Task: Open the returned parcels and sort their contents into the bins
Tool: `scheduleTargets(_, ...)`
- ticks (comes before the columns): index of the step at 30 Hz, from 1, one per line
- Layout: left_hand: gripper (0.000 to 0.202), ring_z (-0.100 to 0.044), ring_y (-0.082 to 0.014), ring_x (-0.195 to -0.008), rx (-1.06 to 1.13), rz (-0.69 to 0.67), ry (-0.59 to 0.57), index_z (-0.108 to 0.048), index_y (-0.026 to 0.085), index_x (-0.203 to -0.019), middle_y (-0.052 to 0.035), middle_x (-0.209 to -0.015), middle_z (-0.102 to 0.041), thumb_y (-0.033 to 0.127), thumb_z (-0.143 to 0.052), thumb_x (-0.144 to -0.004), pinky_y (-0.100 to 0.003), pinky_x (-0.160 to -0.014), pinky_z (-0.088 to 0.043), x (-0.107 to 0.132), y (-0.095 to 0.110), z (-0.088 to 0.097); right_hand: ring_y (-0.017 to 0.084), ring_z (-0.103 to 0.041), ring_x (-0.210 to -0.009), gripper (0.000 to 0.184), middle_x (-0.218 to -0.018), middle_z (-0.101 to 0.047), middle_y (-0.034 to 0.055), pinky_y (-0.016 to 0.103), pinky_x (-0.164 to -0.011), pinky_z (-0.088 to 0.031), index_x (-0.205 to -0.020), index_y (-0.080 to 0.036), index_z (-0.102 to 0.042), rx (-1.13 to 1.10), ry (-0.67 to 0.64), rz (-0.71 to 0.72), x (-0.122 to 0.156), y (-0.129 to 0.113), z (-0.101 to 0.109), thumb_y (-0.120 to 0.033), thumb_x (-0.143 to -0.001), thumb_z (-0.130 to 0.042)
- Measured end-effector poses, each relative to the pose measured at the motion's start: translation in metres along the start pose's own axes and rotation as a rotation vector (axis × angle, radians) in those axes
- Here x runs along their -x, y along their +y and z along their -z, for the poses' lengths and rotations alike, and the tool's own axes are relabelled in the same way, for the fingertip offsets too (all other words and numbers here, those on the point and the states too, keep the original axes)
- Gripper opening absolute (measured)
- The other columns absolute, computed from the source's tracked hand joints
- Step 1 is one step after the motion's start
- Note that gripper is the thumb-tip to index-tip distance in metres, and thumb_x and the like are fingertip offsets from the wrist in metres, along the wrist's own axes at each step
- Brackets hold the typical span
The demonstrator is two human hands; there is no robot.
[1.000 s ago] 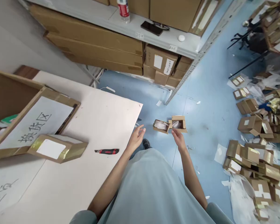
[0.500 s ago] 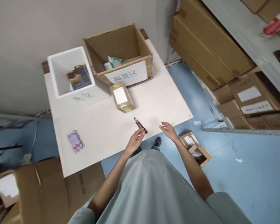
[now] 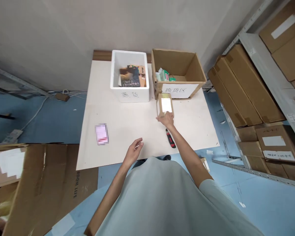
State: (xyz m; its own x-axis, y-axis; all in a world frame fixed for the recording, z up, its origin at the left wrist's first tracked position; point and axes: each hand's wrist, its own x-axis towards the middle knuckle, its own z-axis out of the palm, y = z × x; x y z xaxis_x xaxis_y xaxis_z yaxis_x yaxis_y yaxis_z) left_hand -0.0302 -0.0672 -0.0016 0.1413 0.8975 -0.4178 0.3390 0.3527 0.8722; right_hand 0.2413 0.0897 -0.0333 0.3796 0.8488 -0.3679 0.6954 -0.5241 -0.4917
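My right hand (image 3: pixel 166 120) has its thumb and fingers around the near end of a small taped cardboard box (image 3: pixel 159 106) with a white label, which rests on the white table (image 3: pixel 130 123). Below that wrist lies a black-and-red box cutter (image 3: pixel 171 139). My left hand (image 3: pixel 134 150) hovers over the table's near edge, fingers apart and lightly bent, holding nothing. Behind the small box stands an open cardboard carton (image 3: pixel 199 86) with a written label and some green-and-white packages (image 3: pixel 165 75) inside. Beside it is a white foam bin (image 3: pixel 130 95) holding dark printed packages (image 3: pixel 129 77).
A pixelated purple-pink item (image 3: pixel 102 134) lies on the table's left side. Large brown cartons (image 3: pixel 56 177) stand on the floor at lower left. To the right, a metal shelf (image 3: pixel 272 70) carries stacked boxes, with more cartons (image 3: pixel 248 88) beneath.
My right hand has reached forward and left from the table's right edge onto the small box. My left hand has drawn away from the box cutter. The camera view has turned.
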Motion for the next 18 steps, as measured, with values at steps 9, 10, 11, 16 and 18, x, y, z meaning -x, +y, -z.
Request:
scheduleTargets(9,0.061,-0.065,-0.0339,-0.144,0.02,0.011,0.116,-0.069,0.022,-0.135,-0.0157,-0.151,-0.071,0.064,-0.064,-0.091,-0.049,-0.119,-0.054,0.01,-0.042,0.121,0.042,-0.043,-0.141,0.071,-0.153,-0.043,0.0305,0.05,-0.111,-0.049,-0.145,-0.012,-0.047,0.096,0.252,-0.25,-0.001,-0.033,-0.02,-0.04,-0.088,-0.078)
scheduleTargets(10,0.06,-0.065,-0.0339,-0.144,0.022,0.016,0.123,-0.07,0.023,-0.135,-0.0156,-0.151,-0.071,0.063,-0.064,-0.091,-0.049,-0.119,-0.053,0.009,-0.046,0.128,0.041,-0.044,-0.139,0.069,-0.152,-0.044,0.0297,0.049,-0.108,-0.05,-0.143,-0.013,-0.048,0.094,0.25,-0.241,0.003,-0.033,-0.021,-0.039,-0.086,-0.078)
scheduleTargets(11,0.059,-0.065,-0.0339,-0.144,0.025,0.019,0.126,-0.07,0.023,-0.135,-0.0156,-0.151,-0.071,0.062,-0.064,-0.092,-0.049,-0.12,-0.053,0.006,-0.051,0.133,0.04,-0.044,-0.138,0.066,-0.151,-0.044,0.0282,0.047,-0.107,-0.051,-0.14,-0.014,-0.05,0.095,0.248,-0.22,0.009,-0.031,-0.024,-0.038,-0.085,-0.079)
scheduleTargets(16,0.055,-0.068,-0.0341,-0.139,0.038,0.037,0.098,-0.069,0.022,-0.135,-0.017,-0.151,-0.071,0.057,-0.064,-0.092,-0.051,-0.117,-0.055,-0.016,-0.078,0.13,0.038,-0.042,-0.14,0.046,-0.146,-0.048,0.021,0.053,-0.114,-0.05,-0.121,-0.021,-0.055,0.131,0.217,0.113,0.059,-0.008,-0.05,-0.035,-0.083,-0.078)
scheduleTargets(18,0.056,-0.07,-0.0345,-0.137,0.017,0.065,0.084,-0.067,0.021,-0.138,-0.0181,-0.153,-0.069,0.052,-0.066,-0.092,-0.051,-0.116,-0.056,-0.027,-0.09,0.123,0.038,-0.042,-0.146,0.042,-0.15,-0.048,0.0209,0.056,-0.117,-0.051,-0.119,-0.022,-0.056,0.116,0.151,0.281,0.085,0.006,-0.061,-0.035,-0.085,-0.077)
